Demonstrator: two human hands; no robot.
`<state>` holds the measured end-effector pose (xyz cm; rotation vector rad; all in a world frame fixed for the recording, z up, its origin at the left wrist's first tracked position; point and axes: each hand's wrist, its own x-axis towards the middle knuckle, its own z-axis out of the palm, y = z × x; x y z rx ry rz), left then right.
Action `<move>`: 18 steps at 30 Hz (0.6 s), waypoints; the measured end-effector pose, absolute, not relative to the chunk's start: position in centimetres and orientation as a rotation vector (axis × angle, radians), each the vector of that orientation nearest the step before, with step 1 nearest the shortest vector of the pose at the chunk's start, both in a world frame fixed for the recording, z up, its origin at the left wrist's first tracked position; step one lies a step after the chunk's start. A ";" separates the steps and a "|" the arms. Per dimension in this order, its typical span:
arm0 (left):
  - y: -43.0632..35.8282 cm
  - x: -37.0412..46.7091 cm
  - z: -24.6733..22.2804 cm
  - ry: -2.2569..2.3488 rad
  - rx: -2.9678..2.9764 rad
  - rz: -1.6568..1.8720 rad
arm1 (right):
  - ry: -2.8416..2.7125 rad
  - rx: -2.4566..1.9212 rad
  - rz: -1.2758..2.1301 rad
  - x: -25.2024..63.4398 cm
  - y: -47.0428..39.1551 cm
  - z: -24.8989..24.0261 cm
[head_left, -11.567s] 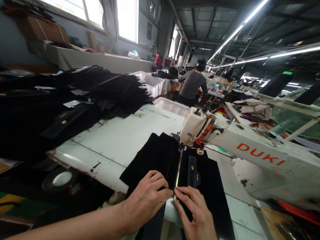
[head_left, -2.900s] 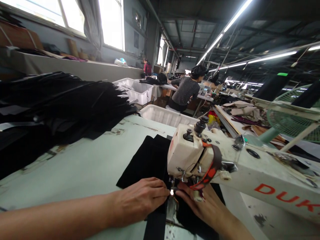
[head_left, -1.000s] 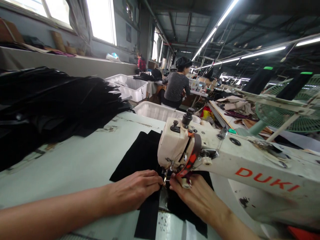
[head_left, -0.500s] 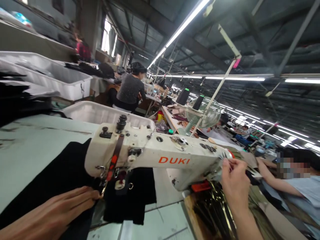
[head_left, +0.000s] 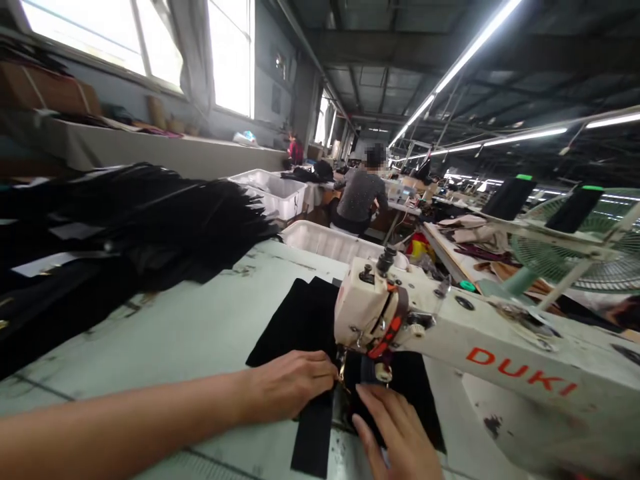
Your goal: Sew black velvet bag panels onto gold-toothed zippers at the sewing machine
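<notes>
A white DUKI sewing machine stands over a piece of black fabric, parts of which show left, right and in front of its needle area. My left hand lies left of the gold-coloured presser foot, its fingers pressed together on the fabric. To the right of the foot, my right hand rests on the fabric with thumb and fingers apart. A narrow black strip hangs toward me below the left fingertips. The machine head hides part of the fabric.
A heap of black fabric pieces covers the table's left side. White plastic bins stand behind the machine. Black thread cones and a green fan are at right. A seated person works farther back.
My right hand has left the machine's right end and come down onto the fabric by the presser foot. My left hand stays near the foot. The view has swung left.
</notes>
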<state>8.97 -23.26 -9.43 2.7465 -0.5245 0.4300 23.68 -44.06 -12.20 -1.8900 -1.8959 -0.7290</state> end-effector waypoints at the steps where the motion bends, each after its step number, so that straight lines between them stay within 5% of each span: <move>1: -23.3 8.9 -9.4 -0.528 2.743 0.433 | -1.917 -1.908 -0.700 23.4 -42.9 -12.8; 18: -22.9 9.5 -9.1 -0.505 2.782 0.488 | -1.501 -2.070 -0.526 23.2 -38.7 -14.1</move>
